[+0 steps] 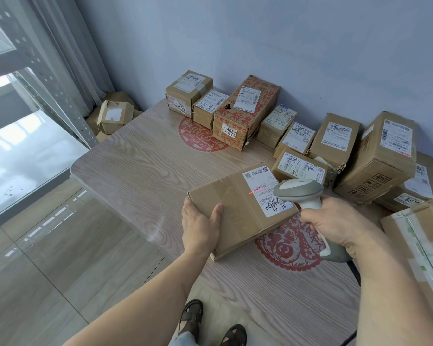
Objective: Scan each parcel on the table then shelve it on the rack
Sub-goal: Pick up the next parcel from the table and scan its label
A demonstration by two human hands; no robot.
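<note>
A brown cardboard parcel [238,211] with a white shipping label lies near the front of the wooden table [140,171]. My left hand [200,226] grips its left end, thumb on top. My right hand [340,223] holds a grey and white barcode scanner [303,193] by the handle, its head just over the label. A red scan line falls across the label's barcode. Several other labelled parcels [245,113] stand in a row along the back and right of the table.
A grey metal rack [43,78] with perforated uprights stands at the left beside a window and curtain. Opened boxes [113,116] lie on the floor in the corner. A large taped box [420,248] sits at the table's right edge. My sandalled feet show below.
</note>
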